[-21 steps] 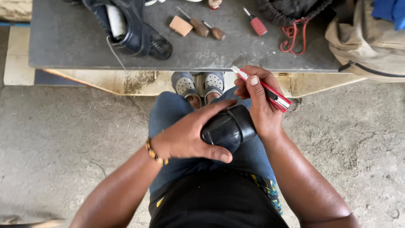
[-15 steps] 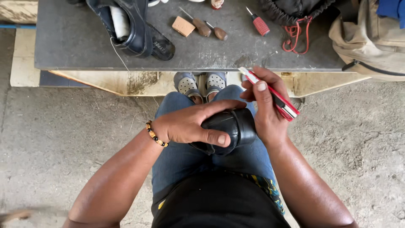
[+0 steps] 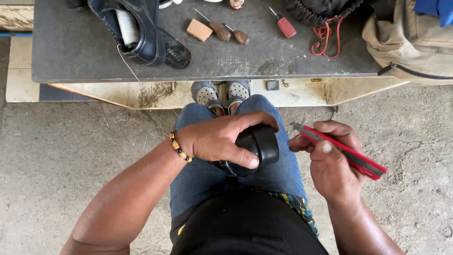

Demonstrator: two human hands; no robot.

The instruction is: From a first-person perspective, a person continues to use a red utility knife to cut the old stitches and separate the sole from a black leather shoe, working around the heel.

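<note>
We look down on our lap, where our left hand (image 3: 222,139) clamps a black shoe (image 3: 257,146) against our jeans (image 3: 226,177), fingers curled over its top and thumb pressed to its near side. The shoe lies on our thighs, just short of the knees. Our right hand (image 3: 332,165) is off the right thigh, over bare concrete floor (image 3: 56,156), fingers closed around a red knife (image 3: 342,151); its grey tip points left toward the shoe and stops near it without touching.

To the left and right of our legs the floor gives open room. Ahead, room ends at the bench (image 3: 226,61), whose front edge runs across the view just past our knees; our 2 grey clogs (image 3: 219,94) sit under that edge, against a pale board.

On the bench, at left, a second black shoe (image 3: 151,33) lies on its side with a white roll (image 3: 127,26) tucked inside it and a loose insole (image 3: 174,52) under its toe. A brown block (image 3: 199,29), 2 wooden-handled awls (image 3: 229,33) and a red-handled screwdriver (image 3: 284,24) lie in the middle, well apart from the front edge. A black drawstring bag (image 3: 321,9) with a red cord sits at the back; we cannot tell what is in it. A tan backpack (image 3: 410,42) overhangs the bench's right end, zip closed.
</note>
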